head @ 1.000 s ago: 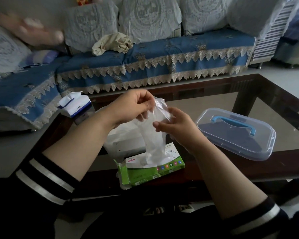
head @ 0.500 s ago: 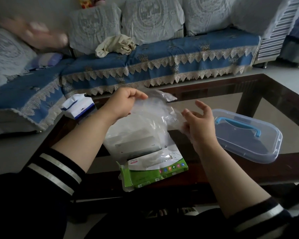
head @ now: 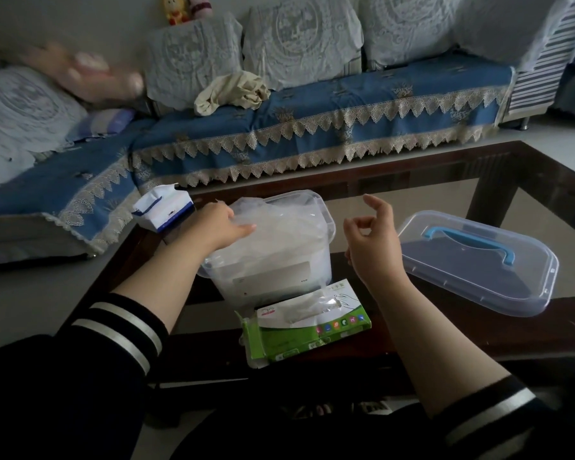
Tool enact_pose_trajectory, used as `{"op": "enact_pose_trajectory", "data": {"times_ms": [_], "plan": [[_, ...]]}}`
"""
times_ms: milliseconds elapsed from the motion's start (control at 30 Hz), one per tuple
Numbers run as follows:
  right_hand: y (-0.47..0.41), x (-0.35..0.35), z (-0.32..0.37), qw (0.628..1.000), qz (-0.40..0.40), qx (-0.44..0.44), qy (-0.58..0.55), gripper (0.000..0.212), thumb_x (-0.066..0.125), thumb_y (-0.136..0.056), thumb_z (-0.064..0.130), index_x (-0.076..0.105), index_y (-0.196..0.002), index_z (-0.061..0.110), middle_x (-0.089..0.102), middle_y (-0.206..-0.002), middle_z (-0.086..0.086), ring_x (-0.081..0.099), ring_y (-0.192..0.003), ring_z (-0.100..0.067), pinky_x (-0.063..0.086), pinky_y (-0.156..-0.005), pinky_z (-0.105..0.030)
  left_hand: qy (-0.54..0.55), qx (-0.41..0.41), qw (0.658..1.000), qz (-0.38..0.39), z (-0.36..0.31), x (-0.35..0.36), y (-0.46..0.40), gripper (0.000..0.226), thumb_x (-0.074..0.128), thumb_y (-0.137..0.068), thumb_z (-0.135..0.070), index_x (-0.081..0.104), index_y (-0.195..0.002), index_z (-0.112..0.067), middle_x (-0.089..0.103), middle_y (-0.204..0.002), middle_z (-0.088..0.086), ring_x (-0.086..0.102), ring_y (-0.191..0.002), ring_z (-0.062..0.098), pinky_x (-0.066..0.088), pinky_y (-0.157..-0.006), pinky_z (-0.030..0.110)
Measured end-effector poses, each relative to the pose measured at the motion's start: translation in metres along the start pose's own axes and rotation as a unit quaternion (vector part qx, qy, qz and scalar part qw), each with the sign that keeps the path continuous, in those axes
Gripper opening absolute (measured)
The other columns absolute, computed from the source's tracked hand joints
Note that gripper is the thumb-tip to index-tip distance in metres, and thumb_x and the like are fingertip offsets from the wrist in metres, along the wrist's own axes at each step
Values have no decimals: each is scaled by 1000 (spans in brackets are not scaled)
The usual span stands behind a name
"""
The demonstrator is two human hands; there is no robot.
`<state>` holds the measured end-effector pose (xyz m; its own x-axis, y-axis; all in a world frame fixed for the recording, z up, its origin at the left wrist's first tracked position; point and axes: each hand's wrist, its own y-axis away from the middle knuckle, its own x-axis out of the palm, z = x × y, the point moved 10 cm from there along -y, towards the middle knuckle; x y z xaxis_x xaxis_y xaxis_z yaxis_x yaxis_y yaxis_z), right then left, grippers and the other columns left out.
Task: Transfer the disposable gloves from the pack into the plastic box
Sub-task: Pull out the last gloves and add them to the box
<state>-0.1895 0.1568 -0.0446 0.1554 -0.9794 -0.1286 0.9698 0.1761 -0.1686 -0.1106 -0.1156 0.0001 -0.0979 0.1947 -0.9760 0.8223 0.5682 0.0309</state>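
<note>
1 plastic box (head: 319,207), 1 pack (head: 307,327), 2 hands

A living room in a home: a long sofa (head: 329,104) draped in a blue cover with cream lace trim runs along the wall, its back cushions (head: 299,38) dressed in pale lace. Two small stuffed toys (head: 186,9) perch on top of the backrest, and a crumpled cream cloth (head: 233,92) lies on the seat. In front stands a low, dark-framed glass-topped counter (head: 412,174) (a coffee table, by its height), with a pale floor (head: 561,131) beyond it.
</note>
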Motion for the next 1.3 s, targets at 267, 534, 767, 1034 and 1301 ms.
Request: {"op": "enact_pose_trajectory", "data": {"times_ms": [267, 534, 767, 1034, 1301], "plan": [[10, 10, 18, 997, 27, -52, 53, 52, 60, -92, 28, 35, -138, 24, 56, -88, 9, 56, -67, -6, 53, -67, -37, -197, -11, 979, 51, 3, 12, 16, 89, 45, -83, -76, 37, -149, -18, -4, -163, 8, 1, -147, 35, 18, -114, 55], [11, 2, 18, 997, 14, -57, 52, 37, 62, -90, 33, 45, -120, 23, 56, -81, 6, 56, -72, -10, 54, -73, -44, -122, -4, 991, -58, 4, -16, 20, 55, 30, -98, -60, 62, -128, -27, 16, -161, 5, 9, -145, 31, 17, -115, 51], [7, -1, 11, 989, 28, -62, 133, 24, 56, -93, 40, 58, -89, 16, 61, -76, 4, 58, -71, -14, 53, -74, -39, -62, 66, 982, -164, -6, -34, 33, 26, 54, -96, -36, 62, -120, -26, 54, -126, 2, 42, -119, 28, 38, -96, 40], [25, 46, -31, 920, 294, 8, 258, 66, 55, -80, 67, 60, -111, 9, 66, -100, -3, 60, -86, -14, 50, -76, -29, 164, 99, 940, -282, -31, -53, 81, 27, 54, -98, -23, 45, -122, -13, 61, -79, -5, 58, -74, 19, 42, -64, 31], [52, 75, -37, 861, 375, -27, 341, 43, 73, -81, 32, 65, -118, 14, 62, -118, -5, 57, -105, -20, 47, -91, -32, 110, 123, 985, 45, -67, 82, 119, 37, 69, -87, -39, 57, -120, -25, 62, -112, -8, 57, -108, 15, 50, -87, 31]]}}
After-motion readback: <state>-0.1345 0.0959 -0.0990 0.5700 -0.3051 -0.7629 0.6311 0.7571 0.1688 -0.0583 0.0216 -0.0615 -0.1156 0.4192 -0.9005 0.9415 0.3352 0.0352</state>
